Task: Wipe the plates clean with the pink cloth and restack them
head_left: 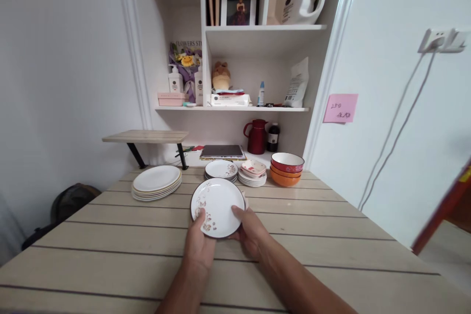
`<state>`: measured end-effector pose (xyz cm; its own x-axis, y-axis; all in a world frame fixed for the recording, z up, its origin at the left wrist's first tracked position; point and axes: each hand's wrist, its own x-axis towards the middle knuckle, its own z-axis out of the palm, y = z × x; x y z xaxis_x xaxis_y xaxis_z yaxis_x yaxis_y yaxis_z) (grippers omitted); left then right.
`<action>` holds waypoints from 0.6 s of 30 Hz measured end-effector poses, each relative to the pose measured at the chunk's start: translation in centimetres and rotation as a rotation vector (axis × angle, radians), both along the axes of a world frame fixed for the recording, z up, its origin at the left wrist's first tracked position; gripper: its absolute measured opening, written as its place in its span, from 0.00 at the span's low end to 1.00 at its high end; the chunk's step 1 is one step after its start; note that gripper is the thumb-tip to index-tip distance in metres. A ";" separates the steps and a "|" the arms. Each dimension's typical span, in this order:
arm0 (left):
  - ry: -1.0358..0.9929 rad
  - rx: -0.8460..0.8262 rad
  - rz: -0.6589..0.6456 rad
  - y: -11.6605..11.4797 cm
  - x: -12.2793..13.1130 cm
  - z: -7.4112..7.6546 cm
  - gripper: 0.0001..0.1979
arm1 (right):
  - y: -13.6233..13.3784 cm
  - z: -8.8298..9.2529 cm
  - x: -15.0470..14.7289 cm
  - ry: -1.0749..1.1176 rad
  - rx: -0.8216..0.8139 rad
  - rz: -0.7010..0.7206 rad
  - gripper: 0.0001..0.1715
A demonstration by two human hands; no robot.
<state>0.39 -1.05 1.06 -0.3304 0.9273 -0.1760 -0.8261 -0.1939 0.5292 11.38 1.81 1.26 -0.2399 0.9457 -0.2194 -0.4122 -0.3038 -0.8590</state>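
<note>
Both hands on one plate point(218, 201), center of frame, just below the middle. Plate is white, dark rim, brown floral print along its left and lower left; face turned toward the camera. Left hand point(198, 245) grips the lower left edge, thumb on the face, fingers mostly hidden underneath. Right hand point(253, 231) grips the right edge, thumb on the face, rest of the fingers largely hidden behind. Cannot tell if the plate's underside touches the table point(331, 245).

Just behind the plate, center: dark-rimmed stack point(219, 169) with similar print. Plate's top edge overlaps it in view; contact unclear. Right beside that stack, small plates point(252, 181), white, piled, with pinkish dishes point(253, 167) on top. Right of those, nested bowls point(286, 180): red outside on top, orange below. Left of center, large plates point(156, 178), white, stacked, well apart from the left hand.

Back of table, left: low stand point(147, 136), wood top, black legs. Behind, center: laptop point(222, 151), dark and flat; red jug point(256, 137) and dark bottle point(273, 137) to its right. Shelves above: plush toy point(221, 78) mid-frame, photo frame point(239, 5) at top center, white jug point(303, 2) at upper right. Pink note point(341, 108) on the right wall.
</note>
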 end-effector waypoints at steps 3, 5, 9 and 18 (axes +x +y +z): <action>0.005 0.035 -0.057 -0.2 0.3 0.0 0.20 | 0.3 0.9 1.3 -0.003 0.054 0.000 0.30; 0.022 0.061 -0.103 -0.5 0.3 0.0 0.21 | 0.6 1.4 2.2 0.011 0.122 -0.022 0.30; 0.039 0.052 -0.118 -0.8 0.1 0.0 0.21 | 1.5 2.1 3.5 0.154 0.238 -0.177 0.28; -0.020 -0.138 0.054 -0.1 -1.1 -0.5 0.22 | 2.9 1.4 5.2 -0.177 0.545 -0.270 0.19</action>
